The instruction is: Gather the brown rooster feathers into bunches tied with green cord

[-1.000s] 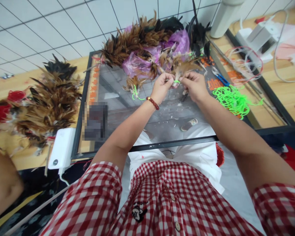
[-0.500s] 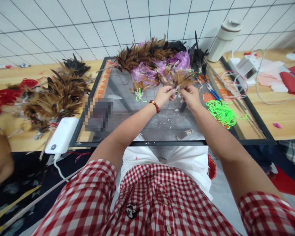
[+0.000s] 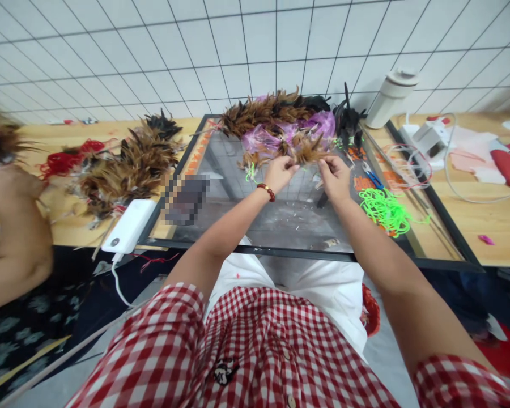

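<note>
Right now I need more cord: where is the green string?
In the head view, the green string lies in a loose heap on the glass tabletop, beside the right hand.

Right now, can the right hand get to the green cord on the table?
Probably yes. The green cord lies just beside the right hand, with nothing between them. But that hand pinches a feather bunch together with the left hand.
</note>
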The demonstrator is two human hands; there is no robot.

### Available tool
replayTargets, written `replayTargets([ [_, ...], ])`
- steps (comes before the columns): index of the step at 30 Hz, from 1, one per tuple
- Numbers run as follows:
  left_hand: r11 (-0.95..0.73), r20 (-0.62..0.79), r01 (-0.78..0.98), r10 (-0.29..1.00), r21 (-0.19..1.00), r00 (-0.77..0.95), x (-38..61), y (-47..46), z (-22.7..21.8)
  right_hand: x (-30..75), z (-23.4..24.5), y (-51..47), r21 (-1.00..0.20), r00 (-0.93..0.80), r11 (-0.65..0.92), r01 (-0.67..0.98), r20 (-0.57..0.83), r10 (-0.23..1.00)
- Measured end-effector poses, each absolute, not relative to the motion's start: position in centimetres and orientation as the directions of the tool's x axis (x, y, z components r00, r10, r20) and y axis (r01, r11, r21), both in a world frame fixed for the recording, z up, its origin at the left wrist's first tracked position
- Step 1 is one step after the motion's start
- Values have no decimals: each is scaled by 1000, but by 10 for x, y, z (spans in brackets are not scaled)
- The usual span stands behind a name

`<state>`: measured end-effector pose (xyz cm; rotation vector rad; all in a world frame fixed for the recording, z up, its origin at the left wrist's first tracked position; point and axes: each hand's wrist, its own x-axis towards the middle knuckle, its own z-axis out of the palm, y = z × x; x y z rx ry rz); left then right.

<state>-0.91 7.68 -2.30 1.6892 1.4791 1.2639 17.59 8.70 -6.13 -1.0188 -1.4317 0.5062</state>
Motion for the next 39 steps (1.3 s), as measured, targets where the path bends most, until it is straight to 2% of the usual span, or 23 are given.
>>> replayTargets([
  [3, -169, 365, 608, 906, 776, -214, -56, 78, 0, 179, -61, 88, -768, 156, 542, 342, 615, 773],
  [7, 168, 242, 741, 879, 650, -411, -111, 70, 14, 183, -63, 94, -773, 178, 523, 358, 606, 775],
  [10, 305, 102, 811, 909, 499, -404, -128, 63, 8, 186, -64, 97, -788, 207, 506, 351, 593, 778],
  [12, 318, 33, 855, 932, 410, -362, -129, 58, 6, 188, -65, 98, -793, 231, 501, 346, 590, 774],
  [15, 316, 2, 881, 941, 351, -338, -119, 52, 11, 194, -63, 102, -797, 250, 494, 348, 586, 771],
  [19, 275, 147, 902, 930, 333, -338, -102, 47, 13, 210, -56, 108, -805, 236, 440, 397, 553, 799],
  [21, 217, 206, 923, 935, 317, -290, -98, 48, 7, 220, -50, 108, -817, 174, 366, 446, 480, 860],
  [24, 199, 170, 940, 953, 276, -251, -103, 52, -2, 234, -42, 102, -754, -61, 267, 600, 290, 955],
  [26, 220, 180, 935, 944, 277, -276, -108, 54, -3, 242, -37, 97, -647, -203, 283, 709, 197, 959],
  [29, 149, 328, 927, 906, 344, -267, -98, 52, 1, 250, -33, 95, -510, -280, 331, 794, 176, 944],
  [32, -135, 404, 900, 914, 415, -49, -56, 46, 3, 253, -33, 96, -361, -271, 304, 882, 139, 952],
  [35, -350, 330, 815, 921, 462, 208, -2, 44, -6, 246, -35, 93, -232, -215, 235, 944, 111, 970],
  [37, -385, 315, 769, 916, 511, 249, 24, 48, -14, 237, -36, 90, -233, -153, 192, 953, 175, 973],
  [39, -355, 321, 704, 928, 615, 188, 36, 57, -22, 225, -36, 87, -328, -82, 166, 930, 256, 963],
])
